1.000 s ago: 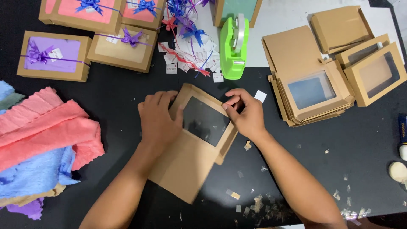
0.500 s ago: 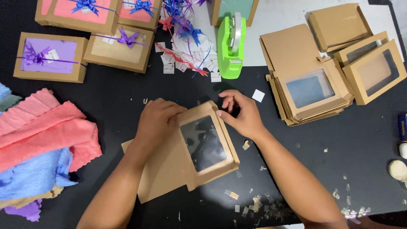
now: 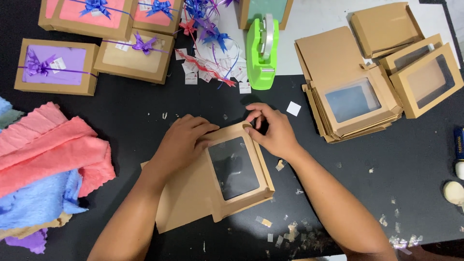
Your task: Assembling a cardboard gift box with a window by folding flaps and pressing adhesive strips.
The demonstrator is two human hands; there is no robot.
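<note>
At the centre of the black tabletop (image 3: 121, 116) lies a flat brown window box (image 3: 220, 179), half folded, its dark clear pane facing up. At two to three o'clock sits a stack of flat brown window boxes (image 3: 357, 106), with two opened ones (image 3: 425, 77) beside it. At ten to eleven o'clock stand finished boxes: a purple-filled box (image 3: 55, 67), a tan-filled box (image 3: 133, 60) and two pink-filled boxes (image 3: 87, 17), each ribboned. Small white labels (image 3: 212, 72) are scattered at twelve o'clock.

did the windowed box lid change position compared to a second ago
Yes: the windowed box lid has swung down and right, farther from the green tape dispenser.
</note>
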